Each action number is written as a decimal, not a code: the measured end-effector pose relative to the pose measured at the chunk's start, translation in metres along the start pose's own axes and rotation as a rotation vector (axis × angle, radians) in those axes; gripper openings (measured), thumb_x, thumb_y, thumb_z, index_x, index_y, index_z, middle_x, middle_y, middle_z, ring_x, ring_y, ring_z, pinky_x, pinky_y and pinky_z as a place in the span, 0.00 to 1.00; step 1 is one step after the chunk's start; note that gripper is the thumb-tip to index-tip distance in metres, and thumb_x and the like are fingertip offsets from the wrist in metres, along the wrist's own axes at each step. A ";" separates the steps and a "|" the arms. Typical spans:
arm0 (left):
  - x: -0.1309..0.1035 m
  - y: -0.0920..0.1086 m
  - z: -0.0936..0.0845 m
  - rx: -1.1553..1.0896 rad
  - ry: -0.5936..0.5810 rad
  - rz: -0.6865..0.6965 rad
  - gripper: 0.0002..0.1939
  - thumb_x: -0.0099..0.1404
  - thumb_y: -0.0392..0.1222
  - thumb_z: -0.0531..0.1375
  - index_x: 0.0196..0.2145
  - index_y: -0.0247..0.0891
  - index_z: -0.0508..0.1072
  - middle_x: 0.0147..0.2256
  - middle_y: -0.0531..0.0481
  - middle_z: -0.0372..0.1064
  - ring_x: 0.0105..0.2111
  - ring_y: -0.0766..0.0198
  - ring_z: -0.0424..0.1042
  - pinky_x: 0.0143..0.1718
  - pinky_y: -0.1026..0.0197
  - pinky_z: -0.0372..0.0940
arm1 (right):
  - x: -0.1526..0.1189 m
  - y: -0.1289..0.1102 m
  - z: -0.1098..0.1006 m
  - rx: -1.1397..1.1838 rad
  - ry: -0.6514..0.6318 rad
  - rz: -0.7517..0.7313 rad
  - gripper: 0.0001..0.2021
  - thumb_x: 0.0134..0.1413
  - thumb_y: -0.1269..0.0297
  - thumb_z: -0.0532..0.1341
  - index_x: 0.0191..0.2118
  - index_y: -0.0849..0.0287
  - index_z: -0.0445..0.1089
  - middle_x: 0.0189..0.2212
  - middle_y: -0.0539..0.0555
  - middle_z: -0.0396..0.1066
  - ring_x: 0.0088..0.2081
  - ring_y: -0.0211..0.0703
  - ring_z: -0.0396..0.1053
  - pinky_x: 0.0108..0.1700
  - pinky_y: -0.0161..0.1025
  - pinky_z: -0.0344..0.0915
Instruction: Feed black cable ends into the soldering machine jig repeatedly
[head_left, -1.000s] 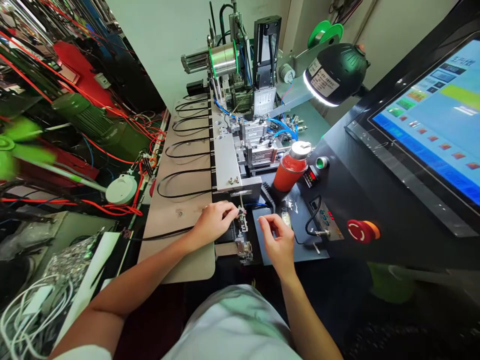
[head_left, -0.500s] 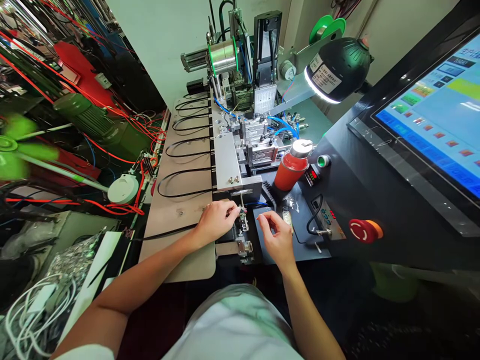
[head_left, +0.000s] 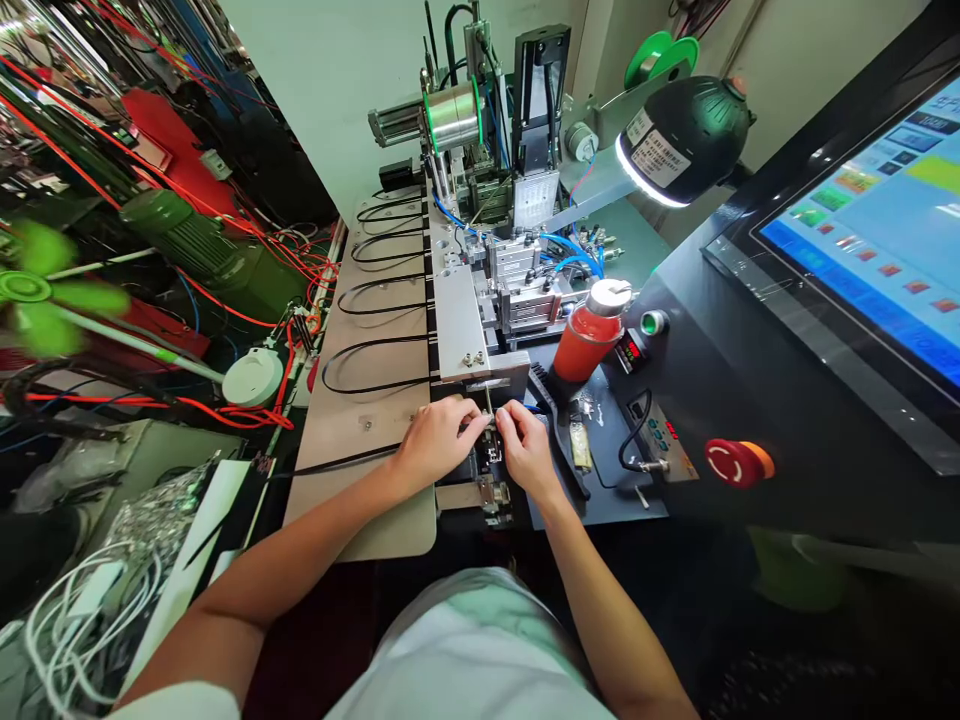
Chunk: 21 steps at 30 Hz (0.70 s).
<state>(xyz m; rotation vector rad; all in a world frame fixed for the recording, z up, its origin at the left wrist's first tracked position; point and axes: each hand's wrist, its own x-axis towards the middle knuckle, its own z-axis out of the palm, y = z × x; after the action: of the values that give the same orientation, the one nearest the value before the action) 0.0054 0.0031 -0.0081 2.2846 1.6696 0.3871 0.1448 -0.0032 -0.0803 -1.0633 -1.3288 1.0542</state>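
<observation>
My left hand (head_left: 442, 436) is closed in a pinch at the small metal fixture (head_left: 492, 455), near the front end of the aluminium rail (head_left: 460, 325). Facing it, my right hand (head_left: 527, 448) also pinches, its fingertips almost touching those of the left. Whatever lies between the fingertips is too small to make out. A black cable (head_left: 345, 462) runs over the beige board (head_left: 360, 510) and passes beneath the left hand. Just right of the right hand is a black brush (head_left: 559, 440).
A red bottle (head_left: 588, 335) stands behind the right hand, near a small yellowish tube (head_left: 580, 445). Farther right are a red emergency button (head_left: 731, 462) and a screen (head_left: 877, 230). A lamp (head_left: 682, 140) hangs above, and a green fan (head_left: 34, 288) is at left.
My right hand has moved left to the fixture, bringing its fingertips beside the left hand's. The brush and tube are now more exposed. The view has shifted slightly.
</observation>
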 end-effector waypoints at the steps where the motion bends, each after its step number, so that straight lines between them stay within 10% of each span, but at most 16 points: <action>1: -0.003 -0.003 0.000 0.010 0.035 0.044 0.07 0.67 0.41 0.58 0.36 0.39 0.75 0.33 0.52 0.72 0.31 0.67 0.71 0.31 0.66 0.59 | 0.000 0.001 0.000 0.011 0.005 0.002 0.16 0.63 0.57 0.51 0.24 0.56 0.53 0.20 0.44 0.49 0.23 0.35 0.49 0.25 0.35 0.47; 11: -0.010 -0.006 -0.008 0.584 0.050 0.627 0.11 0.69 0.32 0.52 0.45 0.35 0.73 0.35 0.49 0.73 0.31 0.63 0.68 0.27 0.62 0.60 | -0.001 0.007 0.002 0.093 0.024 0.030 0.17 0.62 0.54 0.53 0.24 0.56 0.55 0.21 0.45 0.51 0.24 0.35 0.50 0.25 0.34 0.50; 21: -0.014 -0.017 -0.014 0.267 -0.048 0.150 0.08 0.70 0.40 0.54 0.40 0.39 0.73 0.37 0.52 0.70 0.33 0.65 0.72 0.33 0.64 0.64 | -0.011 -0.005 -0.018 -0.335 0.110 -0.256 0.11 0.63 0.69 0.50 0.42 0.59 0.70 0.39 0.57 0.72 0.41 0.44 0.68 0.44 0.42 0.64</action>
<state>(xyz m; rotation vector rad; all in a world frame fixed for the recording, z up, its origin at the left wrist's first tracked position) -0.0187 -0.0050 -0.0025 2.5993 1.6155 0.1454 0.1627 -0.0150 -0.0774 -1.1404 -1.5371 0.5877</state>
